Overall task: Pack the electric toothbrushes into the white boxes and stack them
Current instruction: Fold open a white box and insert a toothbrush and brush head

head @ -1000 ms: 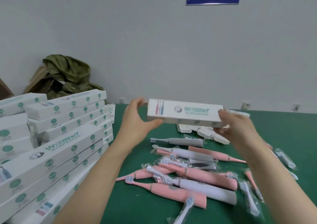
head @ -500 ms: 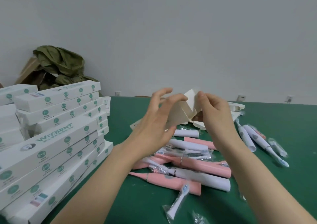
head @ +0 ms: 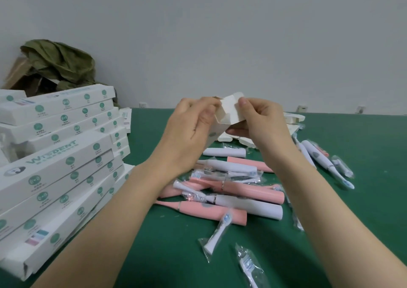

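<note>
Many flat white printed cardboard boxes (head: 59,155) stack along the matte green table's (head: 374,146) left edge. The left hand (head: 187,131) and right hand (head: 264,124), fingers curled, pinch the open end flaps of one white carton (head: 230,111) above smooth pink and white plastic toothbrushes (head: 242,194); bare surface lies right.

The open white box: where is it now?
The box is mid-frame in the head view, held by the left hand and right hand above the toothbrush pile.
</note>
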Motion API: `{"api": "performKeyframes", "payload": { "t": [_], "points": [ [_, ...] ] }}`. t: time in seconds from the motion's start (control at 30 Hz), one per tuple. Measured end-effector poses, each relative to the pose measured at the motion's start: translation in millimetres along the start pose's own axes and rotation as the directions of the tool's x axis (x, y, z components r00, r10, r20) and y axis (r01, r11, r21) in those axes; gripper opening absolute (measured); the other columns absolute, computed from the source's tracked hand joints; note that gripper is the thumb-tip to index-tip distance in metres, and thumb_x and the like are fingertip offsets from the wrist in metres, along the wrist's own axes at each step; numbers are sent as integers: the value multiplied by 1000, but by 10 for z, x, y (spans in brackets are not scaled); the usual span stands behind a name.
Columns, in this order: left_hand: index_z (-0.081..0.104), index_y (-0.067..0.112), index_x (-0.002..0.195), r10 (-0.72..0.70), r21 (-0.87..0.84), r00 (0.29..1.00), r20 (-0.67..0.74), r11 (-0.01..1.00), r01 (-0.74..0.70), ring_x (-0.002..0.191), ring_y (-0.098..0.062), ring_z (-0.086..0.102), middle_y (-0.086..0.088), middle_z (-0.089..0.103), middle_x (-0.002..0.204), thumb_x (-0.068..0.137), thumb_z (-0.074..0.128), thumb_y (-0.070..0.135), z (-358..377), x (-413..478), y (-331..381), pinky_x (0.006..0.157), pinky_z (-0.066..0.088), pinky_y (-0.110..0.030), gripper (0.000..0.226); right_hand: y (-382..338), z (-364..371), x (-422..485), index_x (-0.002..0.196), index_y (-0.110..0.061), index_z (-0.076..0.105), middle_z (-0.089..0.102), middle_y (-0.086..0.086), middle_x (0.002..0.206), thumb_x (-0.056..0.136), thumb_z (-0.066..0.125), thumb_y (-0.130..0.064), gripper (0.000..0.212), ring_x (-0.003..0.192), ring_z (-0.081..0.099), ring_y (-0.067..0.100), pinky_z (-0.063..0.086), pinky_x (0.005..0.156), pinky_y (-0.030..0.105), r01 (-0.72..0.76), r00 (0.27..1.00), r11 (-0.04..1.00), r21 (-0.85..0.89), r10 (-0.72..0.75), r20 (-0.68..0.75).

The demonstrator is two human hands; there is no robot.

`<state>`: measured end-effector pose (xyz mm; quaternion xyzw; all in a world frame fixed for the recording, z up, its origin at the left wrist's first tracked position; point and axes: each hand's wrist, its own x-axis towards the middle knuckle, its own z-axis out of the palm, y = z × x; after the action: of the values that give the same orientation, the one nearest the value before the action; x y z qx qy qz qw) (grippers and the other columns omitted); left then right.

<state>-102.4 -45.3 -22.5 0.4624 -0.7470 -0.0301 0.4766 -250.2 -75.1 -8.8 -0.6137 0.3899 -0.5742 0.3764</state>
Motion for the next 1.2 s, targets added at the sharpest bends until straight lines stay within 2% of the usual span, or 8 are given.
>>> {"api": "performKeyframes", "payload": {
  "t": [0.1, 0.23, 0.33, 0.6, 0.73, 0.83, 1.07, 1.2],
  "points": [
    [61, 16, 94, -50, 15, 984, -170, 998, 54, 84, 3, 47, 13, 58, 85, 103, 33, 30, 25, 30, 7, 66, 31, -5, 33, 5, 109, -49, 82, -8, 67, 68, 21, 78, 100, 45, -15, 29, 60, 68, 19, 59, 63, 32, 29, 999, 1000, -11, -29, 33],
    [58, 24, 93, -206, -153, 976, -77, 969, 192, 84, 0, 51, 7, 60, 95, 97, 48, 34, -28, 47, -32, 67, 37, -15, 15, 11, 140, -79, 81, -12, 68, 71, 13, 77, 100, 45, -14, 30, 62, 68, 15, 58, 61, 24, 7, 997, 996, 87, -13, 71],
    [55, 35, 97, -149, -114, 988, -23, 983, 146, 87, -1, 50, 7, 55, 103, 84, 62, 43, -47, 12, -13, 69, 38, -14, 17, 16, 79, -57, 79, -16, 67, 68, -5, 60, 100, 45, -15, 31, 55, 64, 8, 55, 57, 19, -48, 995, 986, 161, 33, 91],
    [55, 33, 110, 22, 145, 992, 122, 989, -40, 87, -1, 47, 7, 49, 101, 77, 68, 45, -184, 20, -136, 77, 38, -10, 37, 88, -11, -59, 93, -6, 65, 70, 11, 79, 101, 43, -25, 30, 68, 70, 18, 59, 71, 27, -218, 949, 950, 225, 153, 276],
    [58, 30, 119, 31, 212, 990, 136, 976, -60, 87, 12, 40, 5, 41, 99, 82, 65, 36, -132, 7, -173, 74, 26, 4, 38, 266, -362, -115, 92, -13, 65, 67, -1, 81, 97, 52, -28, 20, 72, 63, 9, 54, 70, 22, -61, 927, 933, -354, 185, 326],
    [58, 31, 120, 5, 229, 991, 132, 973, -35, 90, -3, 40, 2, 43, 105, 85, 62, 34, -135, -2, -180, 75, 29, -2, 35, 503, -658, -219, 92, -26, 64, 60, -10, 89, 82, 69, -36, 15, 76, 53, 2, 42, 65, 15, 155, 867, 519, -840, 336, 367],
    [56, 33, 121, -80, 257, 982, 173, 966, 33, 100, -14, 39, 2, 45, 108, 87, 60, 34, -101, -11, -265, 76, 29, -19, 35, 678, -774, -308, 78, -32, 51, 55, -15, 79, 81, 66, -51, 24, 68, 49, -1, 34, 57, 16, 163, 807, 435, -886, 459, 373],
    [57, 30, 118, -109, 277, 974, 197, 959, 51, 101, -20, 44, 3, 52, 109, 86, 60, 32, -96, -19, -351, 76, 29, -25, 33, 419, -821, -201, 85, -20, 62, 66, -3, 78, 81, 72, -36, 19, 67, 60, 9, 51, 64, 23, 59, 873, 674, -736, 323, 366]
  ]
}}
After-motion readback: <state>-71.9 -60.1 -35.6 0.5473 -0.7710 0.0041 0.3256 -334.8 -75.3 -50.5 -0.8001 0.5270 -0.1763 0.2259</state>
